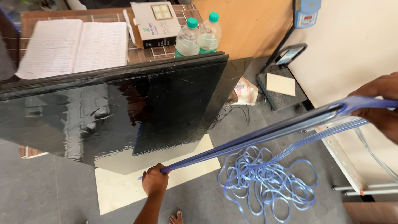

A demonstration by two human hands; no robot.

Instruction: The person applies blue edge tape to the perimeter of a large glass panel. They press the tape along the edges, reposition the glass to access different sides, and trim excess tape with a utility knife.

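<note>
My left hand (154,180) is low in the middle, fist closed around one end of a long blue plastic strip (248,139). At the right edge, my right hand (380,107) grips the strip's other end, so it stretches taut between the hands. The strip runs just beside the lower right edge of a large glossy black panel (124,103) wrapped in clear film, which stands tilted in front of me. Thinner blue strands hang from near my right hand down to a loose tangle of blue strip (267,184) on the grey floor.
A cream board (118,188) lies on the floor under the panel. Behind it a tiled counter holds an open ruled notebook (70,45), a white box (155,23) and two green-capped bottles (188,38). A platform scale (282,89) and a white metal frame (344,161) stand at right. My bare foot (176,216) shows below.
</note>
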